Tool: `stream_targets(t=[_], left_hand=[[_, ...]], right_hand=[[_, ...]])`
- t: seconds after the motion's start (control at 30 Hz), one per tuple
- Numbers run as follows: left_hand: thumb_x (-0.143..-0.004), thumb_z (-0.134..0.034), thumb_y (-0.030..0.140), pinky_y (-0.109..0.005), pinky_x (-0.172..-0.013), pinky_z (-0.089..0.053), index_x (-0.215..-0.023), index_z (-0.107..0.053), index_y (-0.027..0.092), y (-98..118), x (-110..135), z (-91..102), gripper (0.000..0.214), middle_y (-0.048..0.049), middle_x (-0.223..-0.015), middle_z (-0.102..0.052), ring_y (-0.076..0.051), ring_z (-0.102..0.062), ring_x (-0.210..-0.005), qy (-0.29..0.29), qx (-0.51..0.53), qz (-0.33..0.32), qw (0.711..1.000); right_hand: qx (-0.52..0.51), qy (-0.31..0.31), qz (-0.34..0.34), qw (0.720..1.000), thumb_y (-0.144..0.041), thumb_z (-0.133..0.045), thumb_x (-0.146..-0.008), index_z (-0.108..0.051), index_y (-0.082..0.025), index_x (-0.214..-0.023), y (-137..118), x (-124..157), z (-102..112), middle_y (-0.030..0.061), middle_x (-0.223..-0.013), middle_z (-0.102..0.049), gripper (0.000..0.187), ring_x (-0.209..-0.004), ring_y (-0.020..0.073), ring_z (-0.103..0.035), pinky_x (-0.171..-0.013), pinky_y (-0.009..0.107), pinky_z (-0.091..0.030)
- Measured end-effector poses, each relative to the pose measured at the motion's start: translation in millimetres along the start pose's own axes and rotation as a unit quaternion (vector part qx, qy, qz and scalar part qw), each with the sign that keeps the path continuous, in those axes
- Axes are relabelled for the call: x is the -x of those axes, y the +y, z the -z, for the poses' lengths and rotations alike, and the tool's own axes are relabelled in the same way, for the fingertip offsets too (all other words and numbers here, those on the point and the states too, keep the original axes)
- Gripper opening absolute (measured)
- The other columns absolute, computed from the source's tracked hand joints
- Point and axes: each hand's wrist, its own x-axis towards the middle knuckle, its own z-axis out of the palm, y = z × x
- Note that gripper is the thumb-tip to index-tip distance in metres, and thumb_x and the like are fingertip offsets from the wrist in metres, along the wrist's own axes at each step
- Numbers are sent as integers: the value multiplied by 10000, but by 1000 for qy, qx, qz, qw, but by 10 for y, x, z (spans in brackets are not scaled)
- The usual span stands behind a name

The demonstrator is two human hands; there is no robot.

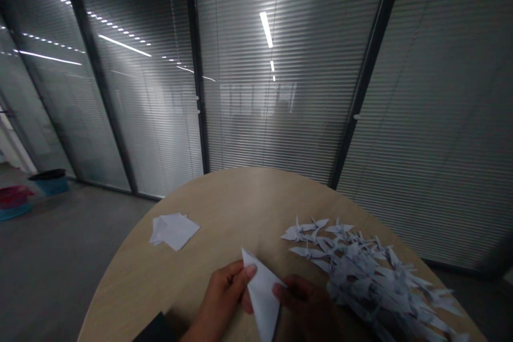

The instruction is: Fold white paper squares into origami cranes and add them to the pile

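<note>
The left hand point(224, 294) and right hand point(304, 304) pinch a folded white paper point(262, 294) with bent fingers, holding its folds closed; paper cranes point(360, 272) lie at lower right, probably apart to leave room.

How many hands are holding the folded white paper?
2. The left hand pinches the folded white paper on its left side; the right hand holds its right side, next to the pile of paper cranes.
</note>
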Motion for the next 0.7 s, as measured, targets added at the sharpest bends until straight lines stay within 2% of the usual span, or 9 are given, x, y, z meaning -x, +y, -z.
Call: stream_targets(t=[0.1,0.17,0.4,0.57,0.7], left_hand=[[-699,-584,729,-236,-497,-413,-646,-616,140,-40,-32,5,592,-13,-537,-581,-127,-522,-477,-56,6,21,998],[-684,-588,737,-241,-503,-416,-640,-617,135,-56,-37,3,604,-16,-549,-576,-126,-513,-480,-69,5,36,997],[-669,-580,752,-235,-504,-388,-560,-580,146,-1,-11,14,616,19,-475,-490,-113,-453,-462,-62,-13,30,998],[-710,-563,724,-235,-499,-398,-595,-608,139,46,30,15,598,9,-478,-516,-120,-481,-456,-69,-13,27,997],[-670,-571,755,-243,-471,-411,-602,-606,142,-7,8,10,618,-9,-475,-544,-124,-494,-422,-60,-2,53,997]], right_hand=[[-12,-13,-34,999,-488,-651,-465,-678,-195,-493,-53,8,17,27,-534,-649,295,-567,219,-591,-554,275,-458],[-16,-17,-34,999,-500,-652,-467,-675,-190,-498,-64,12,19,26,-536,-643,313,-576,218,-582,-563,276,-452],[-3,-1,-26,1000,-503,-640,-481,-656,-189,-489,-49,2,3,17,-517,-618,315,-566,212,-568,-562,280,-434],[2,-8,-23,1000,-503,-643,-479,-652,-191,-476,-46,6,5,13,-508,-620,312,-557,212,-571,-566,284,-441],[4,2,-16,1000,-500,-650,-478,-672,-190,-481,36,-13,-4,27,-509,-653,311,-540,226,-600,-544,283,-461]])
